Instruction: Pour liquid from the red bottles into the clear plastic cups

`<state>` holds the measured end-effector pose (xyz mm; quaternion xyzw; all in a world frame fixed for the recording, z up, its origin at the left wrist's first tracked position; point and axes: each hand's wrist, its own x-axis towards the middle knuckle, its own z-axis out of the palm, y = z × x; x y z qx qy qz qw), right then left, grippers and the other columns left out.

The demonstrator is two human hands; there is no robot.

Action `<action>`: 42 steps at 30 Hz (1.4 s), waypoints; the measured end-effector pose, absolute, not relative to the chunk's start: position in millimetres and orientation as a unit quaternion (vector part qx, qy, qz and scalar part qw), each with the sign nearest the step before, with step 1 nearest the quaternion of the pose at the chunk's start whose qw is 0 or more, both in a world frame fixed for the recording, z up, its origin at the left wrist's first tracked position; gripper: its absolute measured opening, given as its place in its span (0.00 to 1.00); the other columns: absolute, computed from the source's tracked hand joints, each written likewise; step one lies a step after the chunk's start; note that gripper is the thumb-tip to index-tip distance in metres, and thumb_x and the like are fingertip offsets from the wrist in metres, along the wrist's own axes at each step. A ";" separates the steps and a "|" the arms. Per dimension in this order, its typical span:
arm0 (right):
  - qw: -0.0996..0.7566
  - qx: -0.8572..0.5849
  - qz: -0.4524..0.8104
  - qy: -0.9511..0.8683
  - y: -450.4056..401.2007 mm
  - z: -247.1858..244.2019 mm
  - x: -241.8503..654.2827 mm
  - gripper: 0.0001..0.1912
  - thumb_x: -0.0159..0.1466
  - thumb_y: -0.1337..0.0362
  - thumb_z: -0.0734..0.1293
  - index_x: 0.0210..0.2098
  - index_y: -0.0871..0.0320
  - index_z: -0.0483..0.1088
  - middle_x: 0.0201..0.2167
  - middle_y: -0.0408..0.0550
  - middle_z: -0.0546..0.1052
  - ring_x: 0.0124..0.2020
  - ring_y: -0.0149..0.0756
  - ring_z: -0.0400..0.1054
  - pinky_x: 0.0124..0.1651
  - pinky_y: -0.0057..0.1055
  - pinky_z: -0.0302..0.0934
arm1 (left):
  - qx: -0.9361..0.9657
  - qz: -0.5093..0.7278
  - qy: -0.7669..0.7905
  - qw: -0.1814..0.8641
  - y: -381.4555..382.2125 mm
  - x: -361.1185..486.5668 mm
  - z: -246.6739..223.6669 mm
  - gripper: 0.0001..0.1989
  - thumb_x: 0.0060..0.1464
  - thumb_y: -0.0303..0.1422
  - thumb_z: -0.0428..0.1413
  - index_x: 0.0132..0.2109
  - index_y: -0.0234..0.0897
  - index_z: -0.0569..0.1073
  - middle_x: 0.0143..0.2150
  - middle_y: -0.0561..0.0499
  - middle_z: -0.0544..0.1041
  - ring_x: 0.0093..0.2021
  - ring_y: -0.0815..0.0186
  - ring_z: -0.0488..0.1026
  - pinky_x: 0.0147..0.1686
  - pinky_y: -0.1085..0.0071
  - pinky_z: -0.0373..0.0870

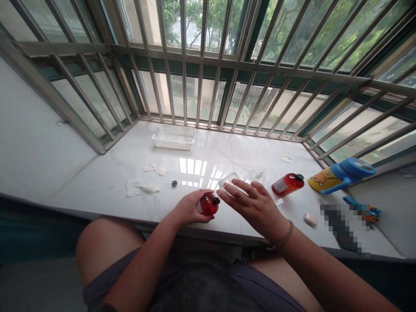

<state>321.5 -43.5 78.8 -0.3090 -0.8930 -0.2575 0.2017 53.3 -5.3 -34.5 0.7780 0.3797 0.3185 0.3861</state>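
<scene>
Between held bottle point(208, 207) and basket point(172, 146) is room; bars point(184, 93) block beyond.

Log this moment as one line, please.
left hand: holding red bottle; right hand: fingers extended near bottle's neck; dark cap: on white ledge; second red bottle: beside blue-and-yellow flask

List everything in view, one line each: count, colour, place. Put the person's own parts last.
Held bottle: 1, red, near edge
Other bottle: 1, red with black top, right side
Cap: 1, black, left of centre
Basket: 1, white, far side, near bars
Tissues: 2, white, left
Scrap: 1, white, far right
Clear item: at least 1, centre, partly hidden
Flask: 1, blue and yellow, right
Lump: 1, pale, near right
Counter: 1, white, beneath these
Bars: many, metallic grey, across window
Trees: several, green, outside
Shorts: 1 pair, dark purplish, bottom
Left grip: 1, bare, around held bottle
Right grip: 1, bare, open beside held bottle
</scene>
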 end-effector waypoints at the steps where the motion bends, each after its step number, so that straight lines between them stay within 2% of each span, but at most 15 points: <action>1: 0.202 -0.308 -0.258 -0.893 -43.3 79.5 321.2 0.24 0.75 0.74 0.66 0.65 0.48 0.73 0.61 0.42 0.81 0.64 0.42 0.71 0.63 0.40 0.57 | 0.777 0.320 0.380 0.387 -5.2 53.3 -34.7 0.43 0.45 0.37 0.76 0.67 0.48 0.72 0.66 0.47 0.78 0.63 0.47 0.77 0.66 0.54 0.73; 21: 0.180 -0.281 -0.281 -0.900 -41.7 85.6 315.2 0.20 0.76 0.72 0.64 0.63 0.48 0.75 0.61 0.40 0.81 0.63 0.40 0.71 0.64 0.39 0.56 | 0.773 0.320 0.379 0.394 -5.6 52.6 -31.7 0.41 0.45 0.38 0.75 0.66 0.48 0.73 0.64 0.47 0.79 0.61 0.48 0.78 0.63 0.55 0.74; 30: 0.163 -0.282 -0.258 -0.910 -40.8 87.9 312.1 0.29 0.74 0.72 0.66 0.70 0.43 0.68 0.62 0.42 0.80 0.66 0.40 0.70 0.64 0.39 0.57 | 0.761 0.335 0.379 0.406 -6.7 49.5 -33.1 0.42 0.44 0.37 0.75 0.66 0.48 0.73 0.64 0.47 0.79 0.61 0.47 0.78 0.63 0.53 0.75; 38: 0.158 -0.263 -0.275 -0.911 -39.7 93.2 305.5 0.22 0.75 0.73 0.65 0.65 0.50 0.73 0.62 0.42 0.80 0.64 0.43 0.70 0.60 0.41 0.58 | 0.758 0.344 0.373 0.409 -6.6 46.8 -36.1 0.41 0.44 0.37 0.75 0.66 0.48 0.73 0.63 0.47 0.79 0.60 0.48 0.78 0.62 0.55 0.75; 42: 0.161 -0.259 -0.283 -0.909 -39.0 94.1 303.2 0.22 0.75 0.73 0.66 0.64 0.49 0.73 0.61 0.42 0.81 0.64 0.42 0.70 0.60 0.41 0.58 | 0.759 0.346 0.370 0.409 -6.8 45.4 -37.1 0.41 0.45 0.37 0.75 0.66 0.48 0.73 0.64 0.47 0.79 0.61 0.48 0.78 0.63 0.55 0.74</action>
